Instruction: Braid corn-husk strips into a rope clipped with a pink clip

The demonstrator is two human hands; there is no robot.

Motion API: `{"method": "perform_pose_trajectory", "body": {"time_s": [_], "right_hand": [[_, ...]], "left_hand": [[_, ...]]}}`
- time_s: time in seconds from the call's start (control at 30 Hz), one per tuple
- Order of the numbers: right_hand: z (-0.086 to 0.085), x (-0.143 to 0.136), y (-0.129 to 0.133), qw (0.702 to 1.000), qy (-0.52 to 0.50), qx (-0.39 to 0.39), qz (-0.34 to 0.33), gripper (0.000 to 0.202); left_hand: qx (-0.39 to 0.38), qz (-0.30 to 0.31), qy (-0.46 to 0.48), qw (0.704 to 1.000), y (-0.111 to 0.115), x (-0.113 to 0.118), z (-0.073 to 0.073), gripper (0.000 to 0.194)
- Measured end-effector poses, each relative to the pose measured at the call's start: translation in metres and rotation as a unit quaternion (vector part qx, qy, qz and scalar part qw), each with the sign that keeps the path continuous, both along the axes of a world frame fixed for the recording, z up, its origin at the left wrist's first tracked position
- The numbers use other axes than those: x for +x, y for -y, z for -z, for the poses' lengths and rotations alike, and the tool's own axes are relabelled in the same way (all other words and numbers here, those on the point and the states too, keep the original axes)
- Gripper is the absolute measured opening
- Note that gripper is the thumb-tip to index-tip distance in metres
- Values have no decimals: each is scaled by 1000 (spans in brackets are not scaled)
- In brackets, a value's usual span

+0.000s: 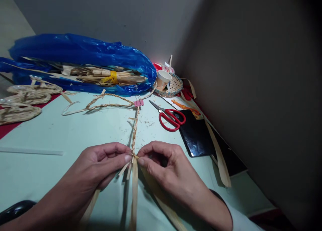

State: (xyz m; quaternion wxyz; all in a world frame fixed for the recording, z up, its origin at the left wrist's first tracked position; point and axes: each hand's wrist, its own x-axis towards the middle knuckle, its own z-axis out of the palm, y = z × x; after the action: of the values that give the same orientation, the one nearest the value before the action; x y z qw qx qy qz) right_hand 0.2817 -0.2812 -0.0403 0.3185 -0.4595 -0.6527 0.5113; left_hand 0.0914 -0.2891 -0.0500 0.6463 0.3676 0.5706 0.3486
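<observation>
A braided straw cord [135, 130] runs down the middle of the pale green table from a pink binder clip [139, 103]. At its lower end my left hand [107, 164] pinches the strands between thumb and index finger. Close against it on the right, my right hand [166, 164] pinches a strand at the same spot. Loose flat strips [134, 194] hang from the braid toward me, one of them wide and passing under my right hand. Short strand ends stick out below my left fingertips.
Red-handled scissors [172, 119] lie right of the braid, beside a black tablet [197, 137]. Behind are a blue plastic bag [83, 46] of straw, a paper cup [163, 79] and a woven basket [176, 86]. Woven pieces [20, 111] and a white strip [31, 151] lie left.
</observation>
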Motion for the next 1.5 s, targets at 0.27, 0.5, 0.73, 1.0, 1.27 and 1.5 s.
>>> {"method": "perform_pose_trajectory", "body": {"time_s": [0.27, 0.5, 0.73, 1.0, 1.27, 1.5], "right_hand": [[-1, -4, 2, 997, 18, 65, 37, 10], [3, -4, 2, 992, -72, -103, 4, 15], [4, 18, 16, 988, -65, -139, -32, 24], [-9, 25, 42, 990, 138, 6, -27, 49], [-20, 18, 47, 977, 163, 138, -13, 31], [-8, -5, 25, 984, 81, 158, 32, 11]], "left_hand": [[6, 45, 48, 998, 0, 4, -2, 18], [17, 32, 50, 998, 0, 4, -5, 17], [8, 0, 91, 996, 1, 3, -10, 18], [52, 2, 54, 997, 5, 6, -14, 15], [58, 25, 37, 997, 3, 2, -5, 18], [60, 3, 52, 997, 4, 7, -10, 16]]}}
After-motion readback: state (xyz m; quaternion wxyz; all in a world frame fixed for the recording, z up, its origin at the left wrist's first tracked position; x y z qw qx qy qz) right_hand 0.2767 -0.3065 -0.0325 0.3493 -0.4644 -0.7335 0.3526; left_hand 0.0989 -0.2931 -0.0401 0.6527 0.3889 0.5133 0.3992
